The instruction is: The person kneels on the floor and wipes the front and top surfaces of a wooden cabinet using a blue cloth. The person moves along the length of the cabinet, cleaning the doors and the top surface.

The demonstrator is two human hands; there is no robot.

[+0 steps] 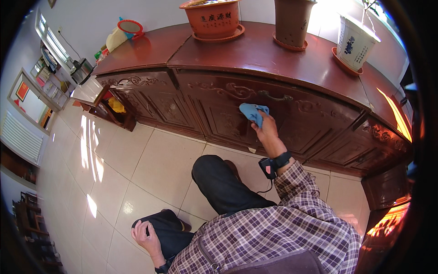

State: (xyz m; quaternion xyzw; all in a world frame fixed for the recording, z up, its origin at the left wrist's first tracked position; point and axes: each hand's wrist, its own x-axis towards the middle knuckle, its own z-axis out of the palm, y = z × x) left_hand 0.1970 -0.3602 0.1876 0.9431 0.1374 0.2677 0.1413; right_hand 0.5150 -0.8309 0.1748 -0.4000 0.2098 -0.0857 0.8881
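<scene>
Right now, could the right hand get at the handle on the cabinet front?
Probably yes: the right hand is below the handle with nothing visibly blocking, though it holds a blue cloth.

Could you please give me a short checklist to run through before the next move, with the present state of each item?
1. Blue cloth held in the right hand: ok, bunched in the fingers.
2. Cloth pressed firmly on the cabinet: cannot tell; it is at the carved front, but pressure does not show.
3. Left hand free: ok, at the left knee, with no held thing visible.
4. Cable clear of the cloth: ok, it hangs below the wrist device.
5. Orange pot, brown pot and white pot on saucers: ok, all upright on the cabinet top.
</scene>
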